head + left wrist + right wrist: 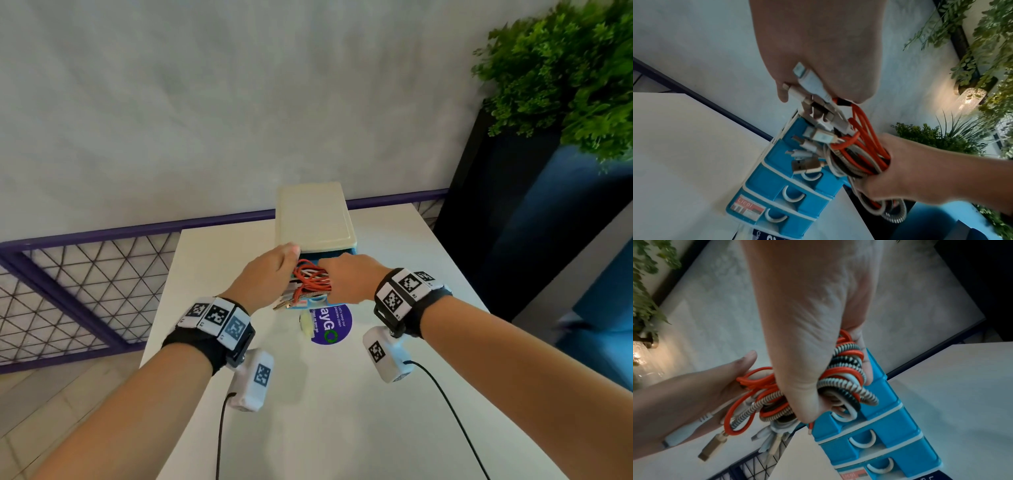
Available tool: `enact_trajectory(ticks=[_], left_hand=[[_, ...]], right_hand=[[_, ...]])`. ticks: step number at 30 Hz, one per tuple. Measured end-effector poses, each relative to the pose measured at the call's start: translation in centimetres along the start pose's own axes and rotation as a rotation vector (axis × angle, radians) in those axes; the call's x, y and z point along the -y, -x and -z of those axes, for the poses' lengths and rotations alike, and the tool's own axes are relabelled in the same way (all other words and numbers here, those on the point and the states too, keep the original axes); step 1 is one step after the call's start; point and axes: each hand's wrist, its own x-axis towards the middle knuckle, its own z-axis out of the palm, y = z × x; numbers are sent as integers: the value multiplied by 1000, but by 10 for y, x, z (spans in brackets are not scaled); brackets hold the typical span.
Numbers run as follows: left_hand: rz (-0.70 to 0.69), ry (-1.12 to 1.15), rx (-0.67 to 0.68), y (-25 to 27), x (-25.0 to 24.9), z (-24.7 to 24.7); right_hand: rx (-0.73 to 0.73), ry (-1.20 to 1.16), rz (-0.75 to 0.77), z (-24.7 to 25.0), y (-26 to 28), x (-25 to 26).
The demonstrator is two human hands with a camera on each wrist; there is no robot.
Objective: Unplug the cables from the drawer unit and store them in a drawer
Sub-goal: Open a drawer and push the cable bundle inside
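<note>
A small drawer unit (313, 216) with a cream top and blue drawers (781, 186) (879, 426) stands at the back of the white table (342, 411). Right in front of its upper drawers, both hands hold one bundle of cables (313, 281) (859, 151) (844, 378), which are orange, white and spiral-striped. My right hand (346, 277) (813, 321) is clenched round the coiled part. My left hand (270, 274) (818, 56) holds the plug ends, and several connectors stick out below it. The bundle hides the top drawer's front. The lower drawers look closed.
A round purple sticker (330, 323) and a small pale object (306, 323) lie on the table just before the unit. A purple mesh railing (85, 274) runs on the left. A dark planter (496, 222) with green plants (565, 75) stands on the right, with a grey wall behind.
</note>
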Motion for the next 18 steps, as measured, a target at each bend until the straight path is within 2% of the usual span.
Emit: enact_trajectory(ticks=[4,10,14,18], left_hand=[[95,10,24,9,-13,5],[114,34,62,14,-13,9],[87,-8,78,18,-12,7],[-59,-201,91,18,-4,3]], right_hand=[[16,-41,-17,-7,20,4],[41,-62,-44,-12,60,15],[42,-62,-29,-16,86,26],[61,-62,-34,-18,105,31]])
